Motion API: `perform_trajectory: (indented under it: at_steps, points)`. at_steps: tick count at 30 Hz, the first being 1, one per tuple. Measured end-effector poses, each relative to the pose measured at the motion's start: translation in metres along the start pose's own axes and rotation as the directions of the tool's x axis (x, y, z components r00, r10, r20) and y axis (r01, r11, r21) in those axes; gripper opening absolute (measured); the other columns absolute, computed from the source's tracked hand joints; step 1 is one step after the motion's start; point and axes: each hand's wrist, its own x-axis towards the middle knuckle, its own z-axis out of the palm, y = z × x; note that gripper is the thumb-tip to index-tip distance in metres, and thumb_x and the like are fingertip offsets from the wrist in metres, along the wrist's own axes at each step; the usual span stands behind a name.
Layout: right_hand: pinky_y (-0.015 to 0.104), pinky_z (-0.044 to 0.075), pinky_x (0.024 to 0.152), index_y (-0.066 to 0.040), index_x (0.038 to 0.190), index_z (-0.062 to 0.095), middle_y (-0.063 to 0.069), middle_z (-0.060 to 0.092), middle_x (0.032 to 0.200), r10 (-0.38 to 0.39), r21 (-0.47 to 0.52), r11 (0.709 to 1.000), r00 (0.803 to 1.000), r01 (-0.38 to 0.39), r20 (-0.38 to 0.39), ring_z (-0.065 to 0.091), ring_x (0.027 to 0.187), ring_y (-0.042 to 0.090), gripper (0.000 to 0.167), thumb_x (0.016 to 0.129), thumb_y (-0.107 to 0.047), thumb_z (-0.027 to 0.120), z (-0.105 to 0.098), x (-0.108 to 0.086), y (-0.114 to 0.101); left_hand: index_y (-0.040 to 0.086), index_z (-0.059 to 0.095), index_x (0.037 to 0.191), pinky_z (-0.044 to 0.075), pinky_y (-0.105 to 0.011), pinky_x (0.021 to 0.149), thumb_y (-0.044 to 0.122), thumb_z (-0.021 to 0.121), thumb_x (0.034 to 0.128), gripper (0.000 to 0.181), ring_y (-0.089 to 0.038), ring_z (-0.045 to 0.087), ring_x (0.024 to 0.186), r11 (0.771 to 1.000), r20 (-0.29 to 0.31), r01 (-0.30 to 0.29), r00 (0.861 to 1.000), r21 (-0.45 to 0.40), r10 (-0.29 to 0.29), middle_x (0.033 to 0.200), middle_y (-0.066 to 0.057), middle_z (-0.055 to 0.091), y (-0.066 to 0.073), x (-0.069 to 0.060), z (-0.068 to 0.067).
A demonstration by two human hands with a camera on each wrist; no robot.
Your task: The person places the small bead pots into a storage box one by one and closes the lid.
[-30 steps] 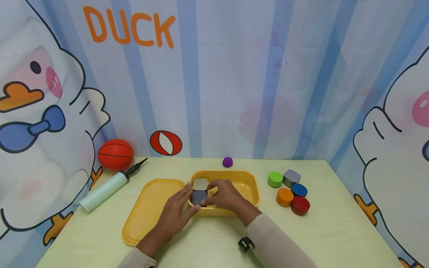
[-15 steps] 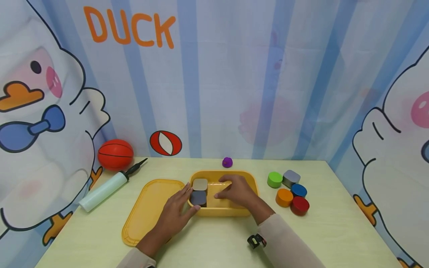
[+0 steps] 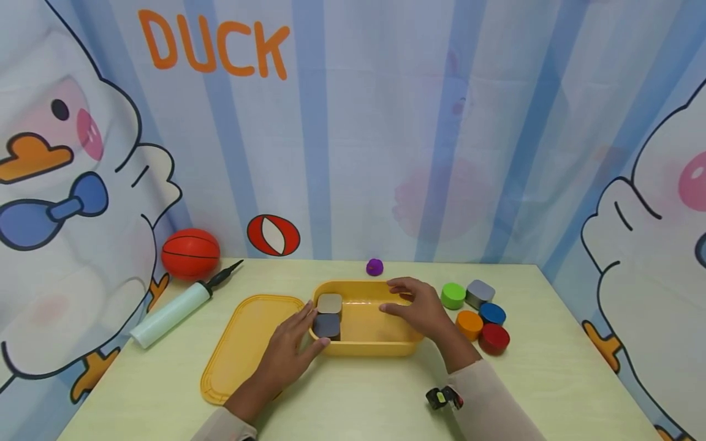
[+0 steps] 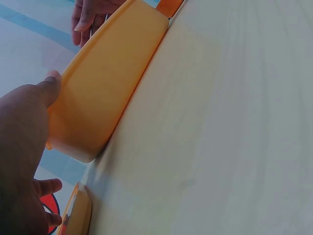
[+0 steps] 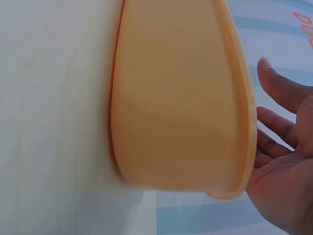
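Note:
A yellow plastic box (image 3: 369, 349) stands on the table in the head view. At its left end sit a beige block (image 3: 329, 303) and a dark grey block (image 3: 326, 326), side by side. My left hand (image 3: 289, 346) rests against that end, fingers fairly straight along the outside. Its thumb (image 4: 49, 88) touches the rim at the front corner in the left wrist view. Over the box's right part hovers my right hand (image 3: 421, 309), thumb and fingers spread apart with nothing between them. Under the left hand lies a flat yellow lid (image 3: 242, 349).
Right of the box are green (image 3: 453, 295), orange (image 3: 469, 324), blue (image 3: 493, 313), red (image 3: 494, 339) and silver (image 3: 480, 294) blocks. A red ball (image 3: 190, 254) and a hand pump (image 3: 173, 313) lie at left. A small purple object (image 3: 374, 267) sits behind the box.
My right hand has let go at the dark grey block and moved rightward across the box, its fingers spreading. The left hand stays in place.

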Motion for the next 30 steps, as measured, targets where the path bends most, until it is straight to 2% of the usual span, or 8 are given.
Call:
perform_trajectory:
  at_steps: [4, 8, 11, 18, 24, 30]
  points:
    - [0.059, 0.046, 0.124, -0.001, 0.141, 0.07, 0.018, 0.069, 0.147, -0.039, 0.003, 0.999, 0.998, 0.039, -0.054, 0.061, 0.142, 0.042, 0.049, 0.096, -0.014, 0.085, -0.009, -0.004, 0.006, 0.006, 0.048, 0.165, 0.035, -0.07, 0.128, 0.048, 0.071, 0.1058, 0.076, -0.041, 0.042, 0.162, 1.0, 0.0, 0.0, 1.0, 0.001, 0.0, 0.177, -0.007, 0.038, 0.001, 0.0, 0.0]
    - [0.062, 0.048, 0.122, -0.001, 0.138, 0.072, 0.017, 0.071, 0.145, -0.108, -0.033, 0.994, 0.987, 0.105, -0.116, 0.062, 0.141, 0.04, 0.044, 0.097, -0.012, 0.084, -0.017, -0.007, 0.014, 0.006, 0.048, 0.164, 0.035, -0.069, 0.128, 0.048, 0.07, 0.1059, 0.075, -0.04, 0.042, 0.162, 1.0, -0.001, 0.002, 1.0, 0.006, -0.002, 0.177, -0.008, 0.038, 0.002, 0.001, -0.001]
    - [0.061, 0.048, 0.122, -0.004, 0.137, 0.073, 0.017, 0.071, 0.145, -0.122, -0.063, 0.992, 0.98, 0.114, -0.157, 0.062, 0.141, 0.04, 0.043, 0.097, -0.012, 0.084, -0.024, -0.009, 0.019, 0.006, 0.048, 0.165, 0.035, -0.068, 0.129, 0.048, 0.071, 0.1057, 0.076, -0.04, 0.042, 0.162, 1.0, 0.004, 0.006, 1.0, 0.003, -0.006, 0.177, -0.008, 0.038, 0.003, 0.0, -0.001]
    - [0.06, 0.045, 0.126, -0.005, 0.139, 0.072, 0.019, 0.067, 0.15, -0.07, -0.049, 0.997, 0.974, 0.061, -0.217, 0.058, 0.145, 0.041, 0.043, 0.098, -0.012, 0.083, -0.044, -0.014, 0.026, 0.005, 0.048, 0.164, 0.035, -0.069, 0.128, 0.047, 0.071, 0.1055, 0.076, -0.041, 0.042, 0.162, 1.0, 0.001, 0.002, 1.0, -0.002, -0.002, 0.177, -0.008, 0.038, 0.002, 0.0, -0.001]
    - [0.06, 0.041, 0.128, 0.0, 0.139, 0.069, 0.023, 0.062, 0.152, -0.02, -0.012, 1.0, 0.968, 0.017, -0.25, 0.053, 0.147, 0.041, 0.042, 0.1, -0.01, 0.08, -0.06, -0.017, 0.04, 0.005, 0.048, 0.164, 0.035, -0.069, 0.128, 0.047, 0.071, 0.1057, 0.076, -0.04, 0.042, 0.162, 1.0, -0.001, -0.002, 1.0, -0.001, 0.002, 0.177, -0.008, 0.038, 0.0, 0.0, 0.0]
    - [0.061, 0.04, 0.129, 0.001, 0.139, 0.069, 0.024, 0.061, 0.154, 0.028, -0.03, 0.999, 0.958, -0.038, -0.287, 0.051, 0.15, 0.042, 0.042, 0.1, -0.01, 0.08, -0.073, -0.02, 0.052, 0.005, 0.048, 0.164, 0.036, -0.069, 0.128, 0.046, 0.072, 0.1054, 0.075, -0.041, 0.042, 0.161, 1.0, -0.009, -0.009, 1.0, -0.009, 0.009, 0.177, -0.009, 0.039, 0.0, 0.0, 0.0]
